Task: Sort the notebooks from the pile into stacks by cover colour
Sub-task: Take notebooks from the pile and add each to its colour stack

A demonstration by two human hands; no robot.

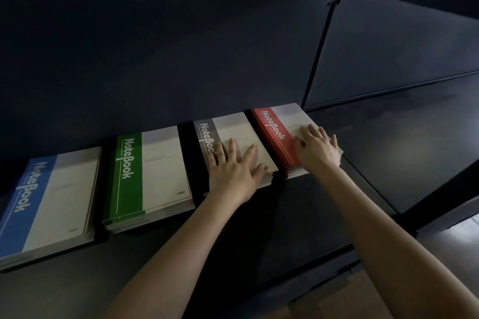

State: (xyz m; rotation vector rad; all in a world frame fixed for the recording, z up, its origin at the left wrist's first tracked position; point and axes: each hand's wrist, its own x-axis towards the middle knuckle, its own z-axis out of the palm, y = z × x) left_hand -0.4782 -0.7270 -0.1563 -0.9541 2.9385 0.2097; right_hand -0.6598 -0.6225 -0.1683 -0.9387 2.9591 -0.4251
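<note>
Several stacks of notebooks lie in a row on the dark desk (233, 254) against the partition. From left to right they are a blue stack (39, 210), a green stack (145, 176), a grey stack (228, 132) and a red stack (274, 127). My left hand (236, 166) lies flat on the near part of the grey stack, fingers spread. Resting flat on the near right corner of the red stack is my right hand (317, 149), its fingers reaching over the stack's right edge.
A dark partition wall (168, 59) stands right behind the stacks. A second panel (401, 46) closes the right side. The desk's right edge (375, 199) drops to a tiled floor. Shelves with small items show above the partition.
</note>
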